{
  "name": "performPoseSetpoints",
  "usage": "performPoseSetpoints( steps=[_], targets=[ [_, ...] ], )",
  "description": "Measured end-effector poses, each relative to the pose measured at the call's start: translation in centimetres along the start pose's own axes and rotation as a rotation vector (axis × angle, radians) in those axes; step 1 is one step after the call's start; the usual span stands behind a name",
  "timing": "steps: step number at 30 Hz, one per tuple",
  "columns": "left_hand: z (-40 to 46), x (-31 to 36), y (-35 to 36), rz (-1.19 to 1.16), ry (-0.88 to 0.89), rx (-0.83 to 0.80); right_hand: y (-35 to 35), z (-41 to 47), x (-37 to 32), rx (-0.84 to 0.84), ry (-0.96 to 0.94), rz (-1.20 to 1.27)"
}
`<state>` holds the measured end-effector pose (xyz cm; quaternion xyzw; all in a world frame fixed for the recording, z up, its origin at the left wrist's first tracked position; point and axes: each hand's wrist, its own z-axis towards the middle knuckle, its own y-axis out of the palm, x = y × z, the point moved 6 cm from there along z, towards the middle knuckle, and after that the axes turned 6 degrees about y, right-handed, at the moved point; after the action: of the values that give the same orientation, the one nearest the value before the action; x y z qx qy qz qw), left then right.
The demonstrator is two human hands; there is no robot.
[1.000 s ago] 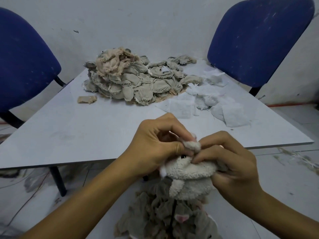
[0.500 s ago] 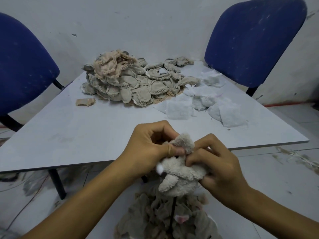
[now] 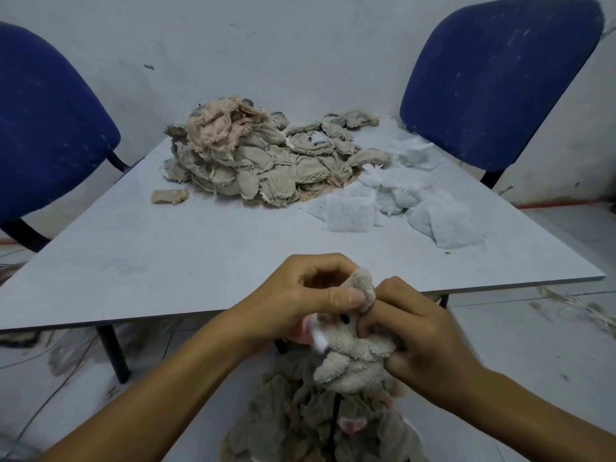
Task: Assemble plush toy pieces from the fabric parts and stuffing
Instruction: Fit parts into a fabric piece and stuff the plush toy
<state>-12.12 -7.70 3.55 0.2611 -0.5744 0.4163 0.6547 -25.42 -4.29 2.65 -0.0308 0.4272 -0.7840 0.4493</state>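
Observation:
A small beige plush piece (image 3: 353,358) with a black eye, a white tuft and a pink patch is held in front of the table's near edge. My left hand (image 3: 300,305) pinches its raised ear between thumb and fingers. My right hand (image 3: 420,341) grips the plush body from the right, fingers curled into the fleece. Below them lies a heap of grey fabric parts (image 3: 320,421) in my lap. On the table's far side sits a pile of beige-grey fabric pieces (image 3: 260,161), with white stuffing sheets (image 3: 400,201) to its right.
The grey table (image 3: 166,255) has one loose tan scrap (image 3: 170,196) at its left. Blue chairs stand at the back left (image 3: 43,128) and back right (image 3: 493,78), against a white wall. Fibre litter lies on the floor at the right (image 3: 573,308).
The plush piece has turned in my hands: a pink patch and the white tuft now show at its left. My left thumb stays pinched on the ear; both hands shifted slightly.

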Motion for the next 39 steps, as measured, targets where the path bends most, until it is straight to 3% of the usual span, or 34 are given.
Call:
performPoseSetpoints(
  steps=[7, 11, 16, 19, 22, 25, 28, 32, 34, 36, 39],
  targets=[
    [0.5, 0.9, -0.5, -0.171, 0.202, 0.163, -2.3, 1.0, -0.5, 0.186, -0.042, 0.0],
    [0.3, -1.4, -0.6, -0.059, 0.071, 0.151, -0.2, -0.2, -0.4, 0.038, -0.054, -0.002],
    [0.0, -0.9, -1.2, 0.109, -0.031, 0.072, 0.9, -1.0, 0.2, -0.03, -0.013, 0.041],
    [0.0, 0.4, -1.3, 0.22, -0.004, 0.017, 0.2, -1.2, -0.1, 0.023, 0.007, -0.04],
    [0.3, 2.3, -0.9, 0.273, 0.049, 0.05, -1.1, -1.1, 0.0, 0.131, -0.002, 0.1],
    [0.7, 4.2, -1.3, 0.178, 0.131, 0.111, -1.5, -0.8, 2.8, 0.236, 0.257, 0.365],
    [0.9, 5.3, -1.5, 0.257, 0.116, -0.033, 0.3, -1.8, 5.7, 0.187, 0.628, 0.402],
    [-0.2, 2.4, -2.1, 0.427, -0.19, -0.425, 0.2, -1.7, 5.2, 0.088, 0.602, 0.48],
    [-1.1, 1.2, -1.7, 0.478, -0.256, -0.54, -0.4, -1.2, 5.1, 0.057, 0.547, 0.483],
    [-1.2, 0.7, -1.1, 0.536, -0.221, -0.506, -1.1, -0.7, 4.7, 0.04, 0.457, 0.421],
    [-0.3, 0.9, -0.7, 0.518, -0.09, -0.32, -2.4, 0.4, 4.5, 0.025, 0.329, 0.354]
  ],
)
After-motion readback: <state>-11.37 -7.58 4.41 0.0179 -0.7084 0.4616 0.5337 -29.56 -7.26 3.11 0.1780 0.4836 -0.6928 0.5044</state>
